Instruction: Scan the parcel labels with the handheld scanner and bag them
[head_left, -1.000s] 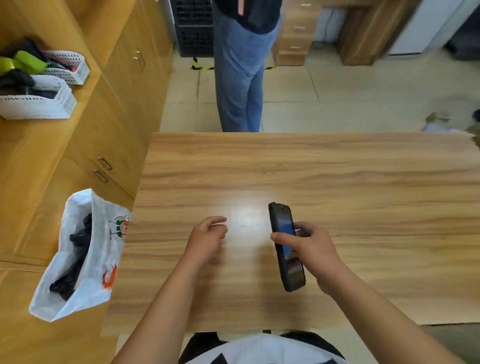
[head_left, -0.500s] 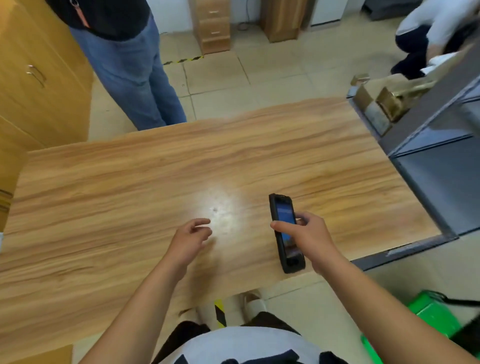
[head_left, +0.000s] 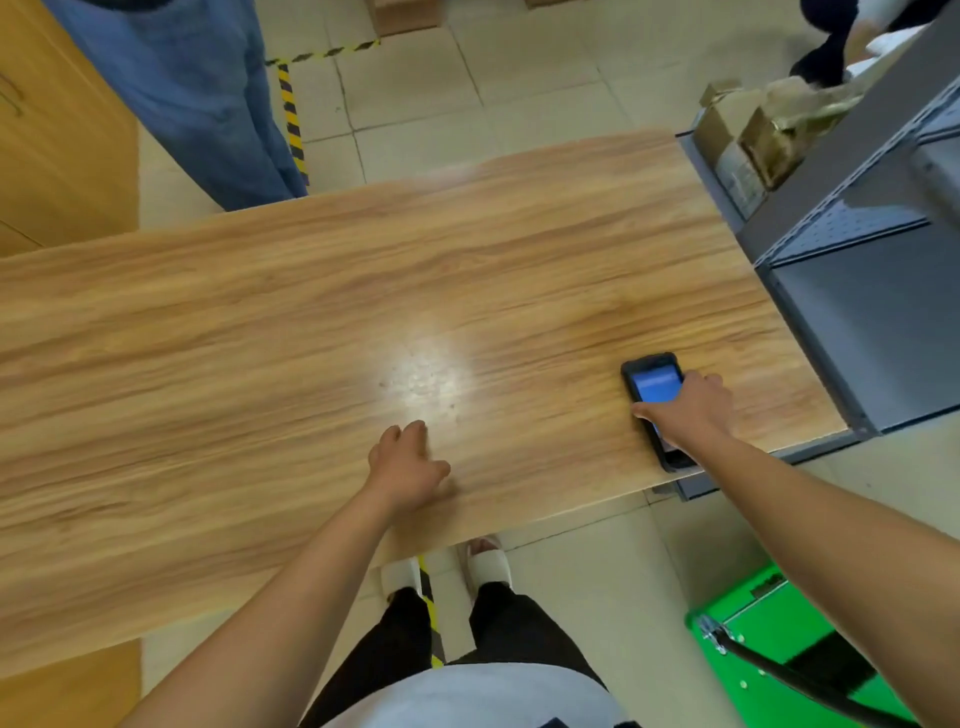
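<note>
The handheld scanner (head_left: 652, 383), black with a lit blue screen, lies near the right front corner of the wooden table (head_left: 260, 338). My right hand (head_left: 688, 410) grips it from above, thumb on its left side and fingers on its right, covering its middle. My left hand (head_left: 408, 462) rests on the table near the front edge, fingers loosely curled, holding nothing. No parcel or bag lies on the table in this view.
A grey metal shelf unit (head_left: 857, 291) stands against the table's right end, with cardboard boxes (head_left: 769, 140) on it. A person in blue jeans (head_left: 208, 104) stands beyond the far edge. A green cart (head_left: 779, 634) sits on the floor at lower right. Wooden cabinets (head_left: 57, 130) are at left.
The view has swung right, so the white bag at left is out of sight. My right hand has carried the scanner rightward toward the table's right corner. My left hand stayed on the table.
</note>
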